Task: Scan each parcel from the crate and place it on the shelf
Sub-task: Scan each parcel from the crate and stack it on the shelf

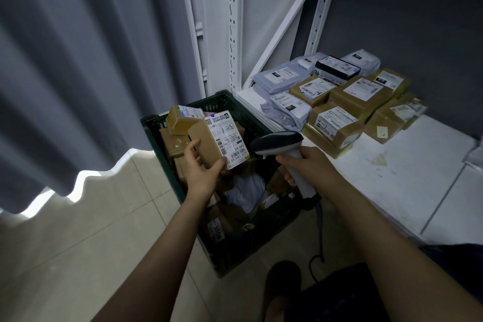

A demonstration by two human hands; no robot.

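Gripped a small rectangular cardboard parcel point(209, 142) in the left hand point(202, 168), fingers up one plain brown side, thumb curled at the lower corner, the white barcoded label turned upward. Held it tilted above the crate point(154, 124), clear of the contents below. Clasped the pale, smooth plastic handle of a barcode scanner point(277, 142) in the right hand point(307, 162), fingers wrapped round, the dark rounded head pointed towards the label, near but not touching. Trailed a dark cable point(321, 219) from the handle's base down towards the floor. Noted in the dark green, lattice-walled plastic crate more brown cartons point(180, 119) with labels and a crumpled pale poly bag point(245, 189). Noted just beside the crate, to the right, a flat white shelf point(392, 180), matt and lightly scuffed, carrying a close cluster of taped brown boxes point(360, 94), soft grey poly mailers point(279, 76) and one glossy black box point(337, 68), all labelled. Noted behind these a white perforated metal upright point(232, 21) with a diagonal brace, a grey pleated curtain point(65, 60) at left, and pale square floor tiles point(78, 230) beneath.
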